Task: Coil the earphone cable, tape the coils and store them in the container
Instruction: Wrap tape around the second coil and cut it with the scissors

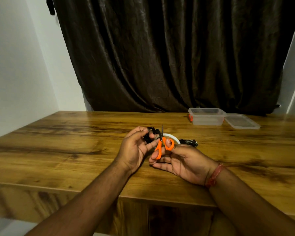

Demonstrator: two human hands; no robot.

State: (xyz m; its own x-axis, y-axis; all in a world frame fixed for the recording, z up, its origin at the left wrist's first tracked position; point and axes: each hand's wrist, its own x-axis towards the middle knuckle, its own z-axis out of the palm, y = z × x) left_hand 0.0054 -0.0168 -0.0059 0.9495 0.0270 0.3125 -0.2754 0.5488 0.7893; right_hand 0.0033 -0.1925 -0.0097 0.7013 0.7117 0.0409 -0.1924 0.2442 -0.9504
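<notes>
My left hand (134,149) grips a coiled black earphone cable (151,133) above the middle of the wooden table. My right hand (182,162) holds orange-handled scissors (162,145), thumb through one loop, blades pointing up beside the coil. A white roll of tape (174,138) lies on the table just behind the scissors, partly hidden by them. Another black cable bundle (188,143) lies to the right of the roll. A clear plastic container (206,116) stands open at the back right, with its lid (242,121) flat beside it.
The wooden table (75,150) has its front edge near me and its left edge toward a white wall. A dark curtain (169,57) hangs behind the table. A red thread band circles my right wrist (214,176).
</notes>
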